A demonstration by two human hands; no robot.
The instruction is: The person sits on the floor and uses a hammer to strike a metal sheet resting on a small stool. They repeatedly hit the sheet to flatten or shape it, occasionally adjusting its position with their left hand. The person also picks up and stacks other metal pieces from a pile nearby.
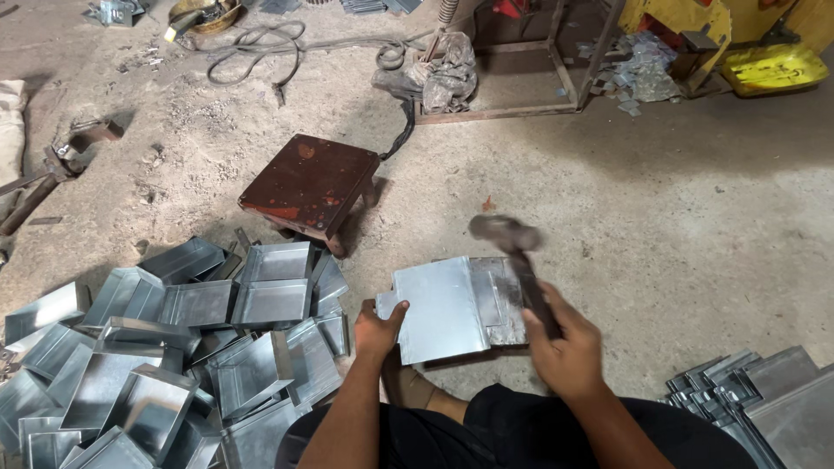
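Your left hand and right hand are bare, without gloves. Your forearms are unsleeved too. At six o'clock, dark black cloth covers your legs.

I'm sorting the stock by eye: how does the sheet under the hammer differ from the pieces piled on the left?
The flat sheet lies unfolded on a metal block, held by the left hand; the piled trays have raised, folded edges. The sheet lies alone, while the trays are heaped and tilted every way. The right hand holds the hammer above the sheet only. Both look like shiny grey sheet metal.
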